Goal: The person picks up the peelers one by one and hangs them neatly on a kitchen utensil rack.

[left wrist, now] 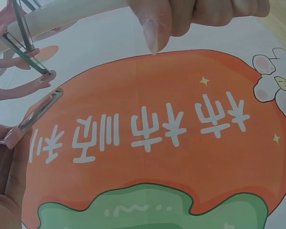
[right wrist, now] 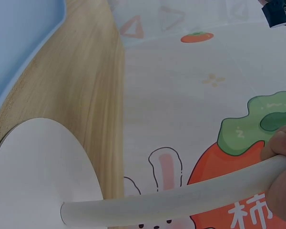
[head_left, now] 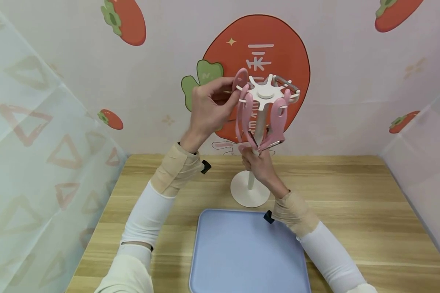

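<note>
A white rotating rack (head_left: 265, 92) with hooked arms stands upright on a round base (head_left: 250, 195). My left hand (head_left: 213, 106) pinches a pink-handled peeler (head_left: 240, 78) at the rack's left hooks; in the left wrist view its metal blade (left wrist: 42, 110) shows beside my palm. I cannot tell whether its handle sits on a hook. My right hand (head_left: 261, 165) grips the rack's pole (right wrist: 181, 202) below the hanging tools. Other pink peelers (head_left: 278, 118) hang from the front hooks, and a grey-handled tool (head_left: 286, 83) hangs at the back right.
A light blue tray (head_left: 249, 252) lies on the wooden table (head_left: 363, 228) in front of the rack. Behind the table rises a wall covering (head_left: 337, 122) printed with orange fruit, and another patterned sheet (head_left: 29, 162) borders the left side.
</note>
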Action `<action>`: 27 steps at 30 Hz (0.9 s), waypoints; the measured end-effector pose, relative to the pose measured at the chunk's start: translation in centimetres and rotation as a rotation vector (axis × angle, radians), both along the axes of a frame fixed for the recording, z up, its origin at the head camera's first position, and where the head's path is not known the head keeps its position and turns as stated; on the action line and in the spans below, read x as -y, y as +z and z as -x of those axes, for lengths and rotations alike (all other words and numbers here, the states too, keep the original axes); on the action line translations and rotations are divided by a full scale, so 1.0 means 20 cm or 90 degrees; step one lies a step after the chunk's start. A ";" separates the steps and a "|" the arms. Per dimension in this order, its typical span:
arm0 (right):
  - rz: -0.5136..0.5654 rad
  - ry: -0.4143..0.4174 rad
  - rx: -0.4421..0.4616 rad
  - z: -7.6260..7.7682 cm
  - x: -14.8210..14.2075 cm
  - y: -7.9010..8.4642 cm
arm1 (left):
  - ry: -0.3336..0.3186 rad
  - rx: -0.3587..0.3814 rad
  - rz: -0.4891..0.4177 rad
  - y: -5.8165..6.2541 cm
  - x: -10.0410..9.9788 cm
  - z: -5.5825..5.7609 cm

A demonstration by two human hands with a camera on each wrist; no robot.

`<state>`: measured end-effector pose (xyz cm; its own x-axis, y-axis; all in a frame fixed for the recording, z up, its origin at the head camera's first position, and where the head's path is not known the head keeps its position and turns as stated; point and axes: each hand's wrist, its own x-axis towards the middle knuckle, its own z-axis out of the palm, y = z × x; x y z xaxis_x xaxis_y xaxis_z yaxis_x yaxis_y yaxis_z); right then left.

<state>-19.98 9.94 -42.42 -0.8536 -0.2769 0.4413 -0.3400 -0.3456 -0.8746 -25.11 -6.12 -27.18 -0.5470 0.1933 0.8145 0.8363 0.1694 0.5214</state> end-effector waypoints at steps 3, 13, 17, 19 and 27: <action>0.002 0.005 -0.011 0.00 0.00 0.00 | 0.005 0.003 -0.001 0.03 -0.01 -0.02; 0.007 0.002 -0.003 0.00 0.01 0.00 | -0.045 -0.009 -0.006 0.05 -0.04 -0.02; 0.012 0.000 0.002 -0.01 0.01 0.01 | -0.064 -0.038 -0.001 0.03 -0.04 0.00; 0.012 -0.001 0.006 -0.01 0.01 0.00 | -0.067 -0.046 0.001 0.03 -0.04 0.01; 0.006 0.000 0.001 -0.01 0.01 0.01 | -0.071 -0.067 0.012 0.02 -0.03 0.01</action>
